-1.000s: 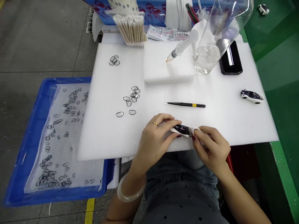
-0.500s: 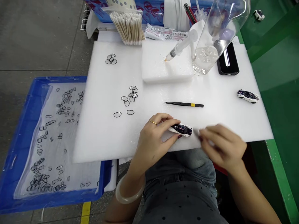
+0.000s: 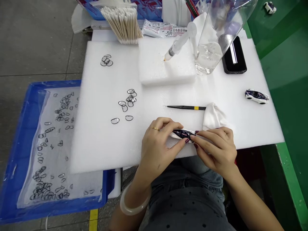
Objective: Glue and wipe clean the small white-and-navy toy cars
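A small white and dark toy car (image 3: 183, 133) sits at the near edge of the white foam board (image 3: 101, 141). My left hand (image 3: 160, 146) pinches its left end between thumb and fingers. My right hand (image 3: 215, 149) grips its right end with fingertips. A white cloth (image 3: 213, 117) lies just behind my right hand, and black tweezers (image 3: 185, 107) with a yellow band lie beyond the car.
Several small clear lens-like parts (image 3: 128, 100) lie on the foam. A blue tray (image 3: 14, 166) at left holds many more. At the back stand cotton swabs (image 3: 122, 22), a syringe (image 3: 178, 46), a clear bottle (image 3: 216, 35) and a phone (image 3: 234, 57). A second toy car (image 3: 257, 96) sits right.
My right hand swung away to the right, put the white cloth down behind it, and came back onto the car's right end. My left hand kept hold of the car.
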